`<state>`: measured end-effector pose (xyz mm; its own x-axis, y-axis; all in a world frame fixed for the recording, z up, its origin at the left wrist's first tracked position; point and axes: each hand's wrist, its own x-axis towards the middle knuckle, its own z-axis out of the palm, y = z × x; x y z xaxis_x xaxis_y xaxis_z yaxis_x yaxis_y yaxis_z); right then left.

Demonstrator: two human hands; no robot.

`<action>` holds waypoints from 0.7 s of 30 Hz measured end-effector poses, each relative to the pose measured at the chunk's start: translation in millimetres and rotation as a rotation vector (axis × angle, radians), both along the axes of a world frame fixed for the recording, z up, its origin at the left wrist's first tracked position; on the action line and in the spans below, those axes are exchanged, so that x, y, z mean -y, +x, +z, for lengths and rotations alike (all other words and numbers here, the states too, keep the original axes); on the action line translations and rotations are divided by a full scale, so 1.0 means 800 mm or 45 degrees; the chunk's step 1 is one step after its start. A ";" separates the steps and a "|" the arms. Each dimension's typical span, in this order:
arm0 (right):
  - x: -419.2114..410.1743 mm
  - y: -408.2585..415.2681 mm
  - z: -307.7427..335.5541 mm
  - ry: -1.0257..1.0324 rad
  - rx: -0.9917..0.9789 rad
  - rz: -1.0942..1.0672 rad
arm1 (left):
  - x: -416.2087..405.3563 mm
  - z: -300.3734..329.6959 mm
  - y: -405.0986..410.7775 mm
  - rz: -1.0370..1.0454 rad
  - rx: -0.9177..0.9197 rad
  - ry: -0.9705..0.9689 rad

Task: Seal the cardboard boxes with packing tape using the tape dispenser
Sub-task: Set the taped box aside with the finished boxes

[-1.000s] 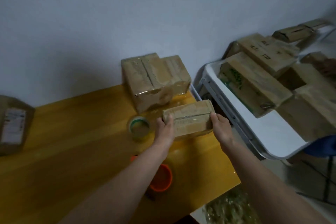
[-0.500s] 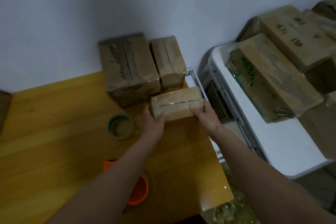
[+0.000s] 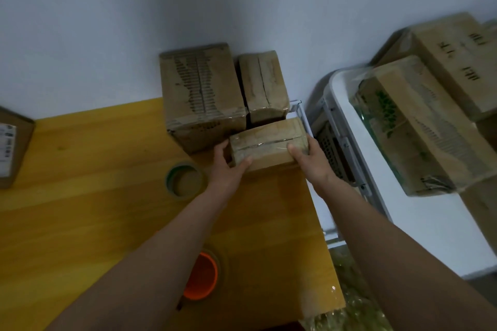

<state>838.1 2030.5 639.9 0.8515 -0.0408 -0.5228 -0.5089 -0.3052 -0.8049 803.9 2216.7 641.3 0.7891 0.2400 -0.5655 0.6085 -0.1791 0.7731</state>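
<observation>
A small taped cardboard box [image 3: 266, 140] sits near the far right corner of the yellow table [image 3: 94, 196], held at both ends. My left hand [image 3: 228, 166] grips its left end, thumb on the front face. My right hand [image 3: 309, 158] grips its right end. It touches a large box [image 3: 200, 97] and stands just in front of a narrower box [image 3: 263, 86], both against the wall. A tape roll with a green core [image 3: 185, 179] lies left of my left hand. An orange-cored tape roll [image 3: 203, 277] lies partly under my left forearm.
A labelled box [image 3: 10, 148] sits at the table's left edge. To the right a white table [image 3: 419, 223] carries several wrapped cardboard boxes [image 3: 419, 126]. A gap with a metal frame [image 3: 336, 148] separates the two tables. Plastic wrap [image 3: 349, 303] lies on the floor below.
Both hands have carried the small box away from me toward the wall, up against the two stacked boxes. The camera view has shifted down and right.
</observation>
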 end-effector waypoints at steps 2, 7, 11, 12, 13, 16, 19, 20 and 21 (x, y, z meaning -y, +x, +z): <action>-0.002 -0.010 0.004 -0.336 0.083 0.052 | -0.010 0.008 -0.004 -0.122 0.033 0.187; -0.040 -0.066 0.028 -1.163 0.781 0.580 | -0.058 0.031 -0.027 -0.515 0.128 0.757; -0.105 -0.093 0.032 -1.270 0.778 0.920 | -0.115 0.039 -0.062 -0.680 0.182 1.023; -0.124 -0.098 0.035 -1.257 0.759 0.983 | -0.132 0.042 -0.074 -0.704 0.166 1.065; -0.144 -0.103 0.038 -1.237 0.745 1.031 | -0.151 0.045 -0.088 -0.722 0.148 1.105; -0.210 -0.119 0.049 -1.206 0.734 1.138 | -0.218 0.052 -0.133 -0.721 0.095 1.215; -0.283 -0.138 0.057 -1.176 0.775 1.252 | -0.294 0.061 -0.179 -0.659 -0.006 1.285; -0.309 -0.145 0.058 -1.165 0.794 1.301 | -0.320 0.063 -0.194 -0.631 -0.036 1.291; -0.336 -0.152 0.060 -1.153 0.802 1.340 | -0.346 0.067 -0.210 -0.602 -0.054 1.304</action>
<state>716.5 2299.3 687.7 0.7647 0.6099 -0.2080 0.5914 -0.7924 -0.1496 636.1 2493.1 694.5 0.9086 0.2881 -0.3023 0.3336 -0.9362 0.1104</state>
